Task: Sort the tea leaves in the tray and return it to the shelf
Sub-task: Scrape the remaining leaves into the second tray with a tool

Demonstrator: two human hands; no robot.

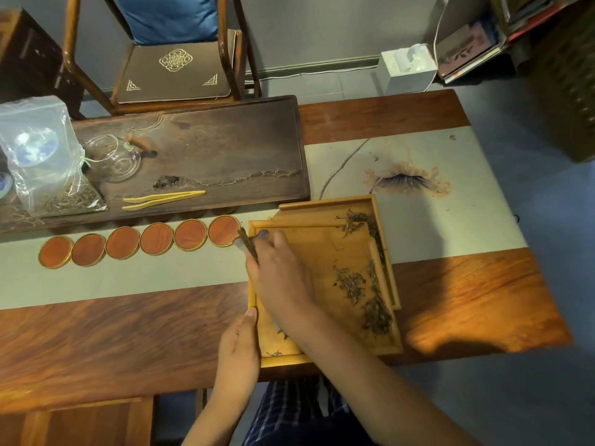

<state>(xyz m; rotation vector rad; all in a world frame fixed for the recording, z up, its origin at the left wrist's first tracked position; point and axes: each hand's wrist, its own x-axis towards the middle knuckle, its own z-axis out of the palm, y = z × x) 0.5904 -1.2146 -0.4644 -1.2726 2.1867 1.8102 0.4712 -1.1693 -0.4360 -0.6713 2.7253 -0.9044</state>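
Observation:
A light bamboo tray [325, 252] lies on the table in front of me, with a second tray frame [383, 252] under or behind it. Loose tea leaves [375, 304] are heaped along its right side, and a few bits lie near its near-left corner. My right hand [280, 272] reaches across the tray's left part and grips a thin dark stick-like tool [248, 244] near the tray's far-left corner. My left hand [240, 352] rests against the tray's left rim, thumb on the edge.
A row of round wooden coasters [138, 243] runs left of the tray. Behind them a dark tea board [225, 149] carries a glass teapot [119, 162], bamboo tongs [162, 199] and a plastic bag of tea [48, 159]. A chair [174, 66] stands beyond the table.

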